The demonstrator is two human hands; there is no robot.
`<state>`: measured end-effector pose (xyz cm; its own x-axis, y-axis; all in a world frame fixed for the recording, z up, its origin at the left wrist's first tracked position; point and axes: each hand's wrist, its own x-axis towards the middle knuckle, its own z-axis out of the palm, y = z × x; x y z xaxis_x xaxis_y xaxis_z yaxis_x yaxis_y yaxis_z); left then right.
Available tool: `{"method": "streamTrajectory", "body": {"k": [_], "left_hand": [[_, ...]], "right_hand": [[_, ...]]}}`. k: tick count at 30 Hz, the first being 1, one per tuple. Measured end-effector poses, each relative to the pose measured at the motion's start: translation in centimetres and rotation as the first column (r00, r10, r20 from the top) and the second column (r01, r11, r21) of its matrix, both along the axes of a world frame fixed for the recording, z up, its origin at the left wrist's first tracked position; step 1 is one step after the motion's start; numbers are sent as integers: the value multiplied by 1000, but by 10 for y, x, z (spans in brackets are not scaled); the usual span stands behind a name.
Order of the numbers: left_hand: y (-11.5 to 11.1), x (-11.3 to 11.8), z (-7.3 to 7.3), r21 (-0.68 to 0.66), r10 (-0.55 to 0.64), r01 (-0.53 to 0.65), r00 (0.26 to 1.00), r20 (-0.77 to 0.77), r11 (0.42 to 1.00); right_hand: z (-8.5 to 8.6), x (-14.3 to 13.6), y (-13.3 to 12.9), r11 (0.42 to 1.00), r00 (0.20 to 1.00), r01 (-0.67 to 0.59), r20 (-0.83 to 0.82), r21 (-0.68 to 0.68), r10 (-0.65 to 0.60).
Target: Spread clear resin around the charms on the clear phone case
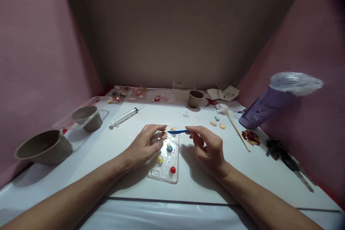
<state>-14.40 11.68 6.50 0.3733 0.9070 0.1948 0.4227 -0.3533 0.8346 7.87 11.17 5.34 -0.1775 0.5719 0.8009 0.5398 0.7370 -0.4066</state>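
Note:
A clear phone case [165, 177] lies on the white board, with small charms stuck on it: a blue one [169, 148], a yellow one [160, 158], a brown one [164, 136] and a red ball [173, 170]. My left hand [144, 147] holds the case at its upper left, index finger by the top edge and thumb over the surface. Pinched in my right hand [207, 147] is a thin blue plastic tool [178, 132] with a pointed tip. It hovers level above the upper part of the case, pointing left.
Grey cups [43, 147] stand at left near a syringe [124, 118]. Another cup [196, 99] and decorated cases [138, 94] sit at the back. Loose charms [222, 126], a stick [238, 131], a purple tumbler [265, 107] and a black-handled tool [285, 160] are right.

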Motion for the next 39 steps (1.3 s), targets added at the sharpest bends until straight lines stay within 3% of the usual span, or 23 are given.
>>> {"method": "streamTrajectory", "body": {"k": [8, 13, 39], "left_hand": [[-1, 1, 6, -8, -8, 8, 1000, -15, 1000], [0, 0, 0, 17, 5, -5, 1000, -1, 1000], [-2, 2, 5, -22, -3, 3, 1000, -7, 1000]], "right_hand": [[1, 0, -2, 995, 993, -13, 114, 100, 1], [1, 0, -5, 986, 990, 15, 134, 165, -37], [2, -1, -5, 975, 975, 163, 130, 148, -182]]}}
